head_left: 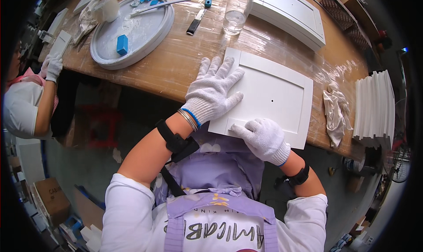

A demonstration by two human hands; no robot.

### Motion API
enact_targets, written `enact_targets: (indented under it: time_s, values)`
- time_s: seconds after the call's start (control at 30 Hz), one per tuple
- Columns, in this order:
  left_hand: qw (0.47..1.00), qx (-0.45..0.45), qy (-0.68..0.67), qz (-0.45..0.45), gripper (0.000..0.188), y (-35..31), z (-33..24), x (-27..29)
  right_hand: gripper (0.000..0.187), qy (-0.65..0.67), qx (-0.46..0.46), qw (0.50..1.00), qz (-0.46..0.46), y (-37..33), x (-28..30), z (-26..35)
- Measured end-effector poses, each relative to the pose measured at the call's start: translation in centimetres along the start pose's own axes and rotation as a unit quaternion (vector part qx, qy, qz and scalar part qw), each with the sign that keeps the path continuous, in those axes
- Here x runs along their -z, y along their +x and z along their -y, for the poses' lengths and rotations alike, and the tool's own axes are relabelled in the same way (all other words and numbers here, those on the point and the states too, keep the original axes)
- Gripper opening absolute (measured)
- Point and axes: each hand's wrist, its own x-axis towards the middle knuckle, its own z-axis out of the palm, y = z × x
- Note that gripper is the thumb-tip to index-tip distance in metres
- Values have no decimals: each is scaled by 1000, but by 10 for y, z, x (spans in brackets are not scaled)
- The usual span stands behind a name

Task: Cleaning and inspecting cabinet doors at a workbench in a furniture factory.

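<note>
Touching wht panel (272,84) w/ L fingers (236,76) & R fingers (239,130).

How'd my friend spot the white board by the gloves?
Start at the brown table and find its near edge. There, the gloved left hand and right hand touch a flat white panel. Unlike the white stack farther back, it has both hands on it.

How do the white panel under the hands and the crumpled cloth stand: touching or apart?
Apart: head view shows brown tabletop between white panel and crumpled cloth.

Bottle (235,17) cut off above; palm of right hand (263,139) hidden, seemingly against panel (272,83).
</note>
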Motion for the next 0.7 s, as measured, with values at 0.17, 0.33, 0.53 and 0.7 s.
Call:
enact_targets:
  time_s: [0.17, 0.33, 0.53, 0.7]
  values:
    - [1000, 10, -9, -1, 56, -1, -2, 1, 43, -39, 75, 995, 51, -1, -3, -4]
    - [1000, 12, -13, -2, 55, -2, -3, 1, 47, 3, 46, 999, -9, 3, -6, -4]
    - [1000, 18, -15, -7, 55, -2, -1, -1, 44, 47, 40, 998, -16, 4, -5, -3]
    - [1000, 16, -15, -7, 56, -1, -2, 2, 43, 15, 41, 999, 2, 3, -3, -1]
